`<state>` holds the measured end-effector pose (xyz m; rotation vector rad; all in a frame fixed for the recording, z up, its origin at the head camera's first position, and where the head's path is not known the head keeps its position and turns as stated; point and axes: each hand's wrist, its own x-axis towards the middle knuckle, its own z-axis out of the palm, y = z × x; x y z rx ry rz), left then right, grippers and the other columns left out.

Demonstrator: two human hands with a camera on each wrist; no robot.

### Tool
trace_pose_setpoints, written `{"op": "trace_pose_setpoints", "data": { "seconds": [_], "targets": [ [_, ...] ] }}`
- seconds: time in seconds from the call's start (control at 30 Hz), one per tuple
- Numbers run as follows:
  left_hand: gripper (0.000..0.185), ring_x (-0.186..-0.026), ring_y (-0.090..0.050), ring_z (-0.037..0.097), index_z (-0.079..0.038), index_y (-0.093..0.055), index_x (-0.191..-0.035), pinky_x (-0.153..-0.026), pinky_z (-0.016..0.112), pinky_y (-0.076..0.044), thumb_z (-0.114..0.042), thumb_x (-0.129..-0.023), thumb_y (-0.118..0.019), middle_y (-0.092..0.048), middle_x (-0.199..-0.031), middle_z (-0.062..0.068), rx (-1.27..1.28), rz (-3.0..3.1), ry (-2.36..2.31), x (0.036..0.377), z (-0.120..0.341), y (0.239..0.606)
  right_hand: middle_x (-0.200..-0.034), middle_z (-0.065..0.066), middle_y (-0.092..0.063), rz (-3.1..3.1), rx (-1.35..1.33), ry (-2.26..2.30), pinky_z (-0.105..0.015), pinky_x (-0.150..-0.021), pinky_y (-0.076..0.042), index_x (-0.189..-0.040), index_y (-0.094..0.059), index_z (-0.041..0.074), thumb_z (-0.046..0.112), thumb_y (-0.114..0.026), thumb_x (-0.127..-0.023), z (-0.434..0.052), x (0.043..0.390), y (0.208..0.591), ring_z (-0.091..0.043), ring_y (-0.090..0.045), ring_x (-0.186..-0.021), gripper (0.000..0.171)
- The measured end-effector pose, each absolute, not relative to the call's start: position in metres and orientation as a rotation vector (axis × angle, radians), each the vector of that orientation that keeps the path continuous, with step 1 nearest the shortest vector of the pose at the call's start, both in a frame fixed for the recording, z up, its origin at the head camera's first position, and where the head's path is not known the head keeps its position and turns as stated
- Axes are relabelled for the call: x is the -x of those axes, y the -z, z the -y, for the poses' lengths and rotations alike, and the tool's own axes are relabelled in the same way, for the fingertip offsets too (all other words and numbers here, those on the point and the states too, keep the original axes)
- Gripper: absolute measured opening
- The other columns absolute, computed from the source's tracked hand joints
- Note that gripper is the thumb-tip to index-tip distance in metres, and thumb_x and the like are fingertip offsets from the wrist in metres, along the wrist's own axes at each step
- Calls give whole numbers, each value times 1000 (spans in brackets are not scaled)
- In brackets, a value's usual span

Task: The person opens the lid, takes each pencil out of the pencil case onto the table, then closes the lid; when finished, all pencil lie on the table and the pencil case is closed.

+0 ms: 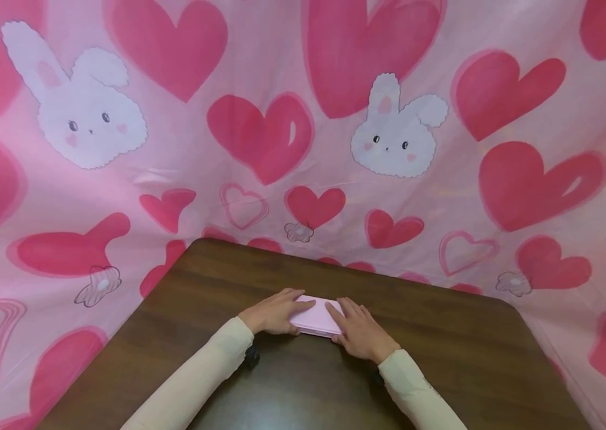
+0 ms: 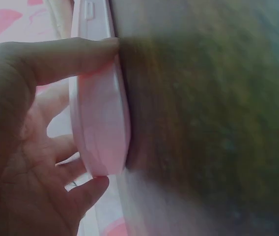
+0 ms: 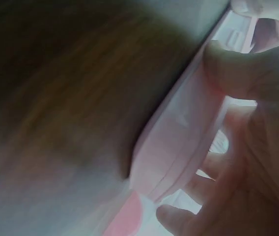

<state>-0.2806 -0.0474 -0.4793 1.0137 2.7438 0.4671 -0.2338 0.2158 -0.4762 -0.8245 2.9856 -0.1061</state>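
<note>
A flat pale pink case point(image 1: 316, 316) with rounded corners lies on the brown table, in the middle of the head view. My left hand point(image 1: 275, 312) grips its left end, and my right hand point(image 1: 362, 333) grips the right end. In the left wrist view, the thumb presses the near side wall of the case point(image 2: 102, 118), and other fingers reach round its end. The right wrist view shows the right thumb likewise on the side of the case point(image 3: 179, 132). A small catch-like detail shows on its front wall. What is inside cannot be seen.
The dark wood-grain table point(image 1: 443, 358) has rounded far corners. Behind and beside it hangs a pink cloth point(image 1: 335, 161) printed with red hearts and white rabbits. Black straps show under both sleeve cuffs.
</note>
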Motion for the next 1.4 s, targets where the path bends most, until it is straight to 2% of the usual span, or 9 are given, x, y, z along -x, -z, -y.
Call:
{"op": "trace_pose_setpoints", "data": {
  "seconds": [0.1, 0.33, 0.53, 0.77, 1.07, 1.2, 1.3, 1.4],
  "targets": [
    [75, -154, -28, 31, -41, -39, -155, -118, 58, -37, -40, -87, -73, -32, -167, 5, -993, -2740, -472, 278, 49, 481, -156, -18, -37, -2974, 845, 113, -68, -116, -33, -160, -30, 21, 37, -67, -94, -217, 234, 477, -44, -32, -149, 77],
    [76, -150, -33, 30, -44, -34, -156, -115, 56, -42, -42, -88, -70, -33, -165, 3, -1035, -2748, -420, 278, 51, 485, -159, -19, -36, -2968, 912, 111, -55, -113, -44, -161, -29, 21, 40, -65, -95, -222, 235, 479, -41, -37, -145, 77],
    [76, -151, -30, 29, -43, -30, -157, -115, 55, -42, -39, -90, -67, -29, -166, 3, -1055, -2728, -363, 273, 51, 486, -158, -21, -36, -2959, 917, 67, -59, -110, -45, -161, -26, 23, 45, -62, -96, -225, 233, 485, -43, -38, -144, 78],
    [74, -142, -37, 28, -36, -28, -160, -116, 45, -42, -34, -94, -63, -34, -160, 8, -1191, -2791, -133, 272, 45, 484, -149, -18, -41, -2984, 956, -22, -62, -104, -49, -161, -28, 22, 44, -63, -95, -225, 234, 485, -40, -42, -137, 78],
    [75, -145, -35, 32, -39, -25, -160, -120, 51, -38, -32, -95, -61, -32, -161, 8, -1163, -2776, -134, 269, 43, 480, -150, -18, -40, -2955, 925, -1, -68, -104, -45, -161, -27, 21, 41, -61, -96, -223, 237, 481, -44, -39, -140, 76],
    [75, -136, -40, 28, -37, -27, -160, -115, 46, -44, -31, -94, -63, -37, -153, 8, -1218, -2793, -87, 269, 43, 482, -147, -19, -42, -2932, 936, 15, -70, -102, -46, -159, -31, 19, 37, -63, -96, -221, 235, 478, -46, -41, -138, 73],
    [75, -129, -42, 25, -35, -28, -160, -110, 42, -47, -31, -94, -63, -40, -148, 7, -1265, -2811, -38, 269, 44, 481, -144, -18, -44, -2937, 954, -24, -67, -100, -48, -159, -32, 18, 36, -63, -96, -221, 235, 475, -43, -44, -135, 72],
    [75, -132, -42, 26, -35, -28, -160, -112, 42, -46, -31, -94, -64, -39, -150, 8, -1256, -2814, -43, 271, 44, 478, -145, -18, -44, -2950, 969, -65, -63, -101, -50, -158, -33, 17, 37, -63, -96, -220, 237, 472, -41, -45, -134, 72]
  ]
}}
